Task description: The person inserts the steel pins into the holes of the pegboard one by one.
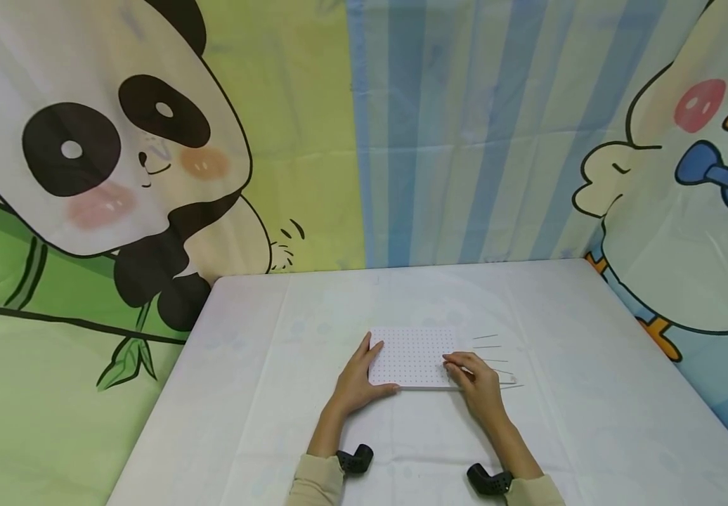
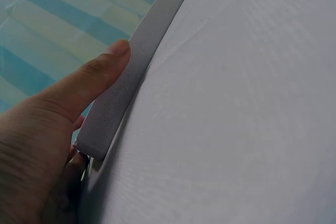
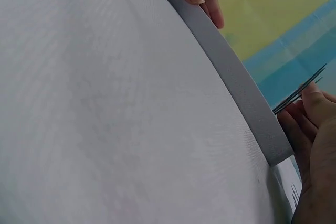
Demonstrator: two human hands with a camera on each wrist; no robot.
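Note:
A white board with rows of small holes (image 1: 411,355) lies flat in front of me. My left hand (image 1: 358,379) holds its near left corner, thumb along the front edge and fingers at the left side. At the board's right end, my right hand (image 1: 474,379) pinches a thin metal pin between thumb and fingertips. Several thin dark pins (image 3: 295,100) show by the right thumb in the right wrist view, slanting up above the board's edge. The left thumb (image 2: 113,59) presses the board's grey side (image 2: 121,85) in the left wrist view.
Several loose thin pins (image 1: 487,346) lie spaced out on the white-covered table (image 1: 301,316), right of the board. A printed cloth (image 1: 452,140) with a panda and a duck hangs behind and beside the table. Black wrist cameras (image 1: 356,459) sit on both wrists.

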